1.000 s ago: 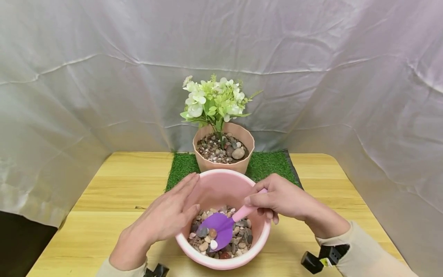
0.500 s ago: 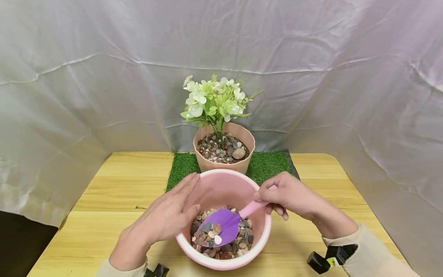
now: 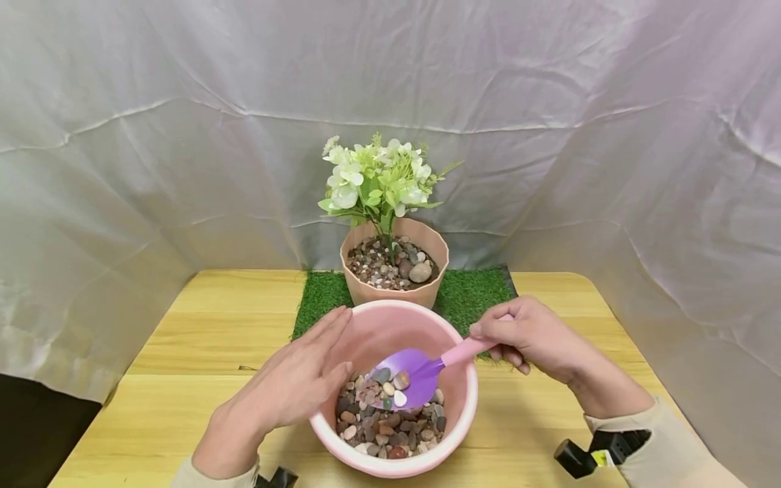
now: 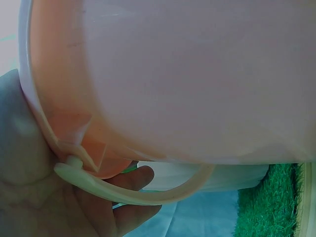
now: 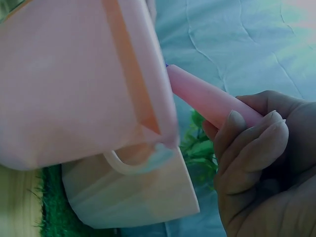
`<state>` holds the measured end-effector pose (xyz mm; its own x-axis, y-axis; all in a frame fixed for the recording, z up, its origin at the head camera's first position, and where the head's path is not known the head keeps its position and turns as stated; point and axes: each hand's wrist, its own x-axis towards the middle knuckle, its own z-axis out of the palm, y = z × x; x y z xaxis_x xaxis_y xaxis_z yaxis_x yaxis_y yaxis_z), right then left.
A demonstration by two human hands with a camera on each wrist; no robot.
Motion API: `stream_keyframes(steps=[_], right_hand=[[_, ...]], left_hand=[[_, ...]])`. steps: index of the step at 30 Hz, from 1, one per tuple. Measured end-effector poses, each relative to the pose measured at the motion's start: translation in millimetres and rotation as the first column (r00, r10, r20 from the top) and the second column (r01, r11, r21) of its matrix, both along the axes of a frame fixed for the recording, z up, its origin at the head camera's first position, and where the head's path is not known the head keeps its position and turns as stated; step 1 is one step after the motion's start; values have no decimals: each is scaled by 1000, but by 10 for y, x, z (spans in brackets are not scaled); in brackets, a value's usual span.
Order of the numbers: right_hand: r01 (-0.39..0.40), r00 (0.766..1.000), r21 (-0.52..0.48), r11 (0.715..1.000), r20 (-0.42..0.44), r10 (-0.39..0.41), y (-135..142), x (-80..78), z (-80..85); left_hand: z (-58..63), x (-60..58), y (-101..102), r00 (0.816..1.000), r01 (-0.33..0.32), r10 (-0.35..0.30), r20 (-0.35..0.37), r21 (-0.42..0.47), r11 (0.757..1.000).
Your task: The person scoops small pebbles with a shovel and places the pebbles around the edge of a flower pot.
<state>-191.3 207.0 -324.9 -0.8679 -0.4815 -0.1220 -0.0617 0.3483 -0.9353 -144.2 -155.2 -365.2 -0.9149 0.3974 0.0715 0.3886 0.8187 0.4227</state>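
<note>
A pink bucket (image 3: 468, 413) with a pale rim stands at the front of the table, partly filled with mixed pebbles (image 3: 390, 428). My left hand (image 3: 289, 383) rests along its left rim with straight fingers, thumb over the inside. The left wrist view shows the palm against the rim beside the bucket's curved carrying handle (image 4: 133, 197). In my right hand (image 3: 539, 339) is the pink handle of a small shovel (image 3: 424, 381), gripped near its end. Its purple blade is tilted over the pebbles and carries several stones (image 3: 390, 390). The right wrist view hides the blade behind the bucket.
Behind the bucket, a peach flowerpot (image 3: 394, 296) with white-flowered greenery (image 3: 381, 176) and pebbles stands on a green turf mat (image 3: 472, 295). Grey cloth (image 3: 244, 169) surrounds the wooden table (image 3: 201, 339) at the back and sides. Black cameras are strapped to both wrists.
My right hand has moved right and slightly away, drawing the shovel up off the pebbles with several stones on its blade. The left hand has stayed on the rim.
</note>
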Motion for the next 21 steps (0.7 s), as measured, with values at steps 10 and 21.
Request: stream_keyframes(steps=[10,21], right_hand=[[141,990,-60,988,16,-141,227,-61,252],[332,943,-124,935,56,-328,391,-408,500]], left_hand=[[-13,-3,4,1000,-10,10,12,21,1000],[-10,-3,4,1000,-9,9,13,24,1000]])
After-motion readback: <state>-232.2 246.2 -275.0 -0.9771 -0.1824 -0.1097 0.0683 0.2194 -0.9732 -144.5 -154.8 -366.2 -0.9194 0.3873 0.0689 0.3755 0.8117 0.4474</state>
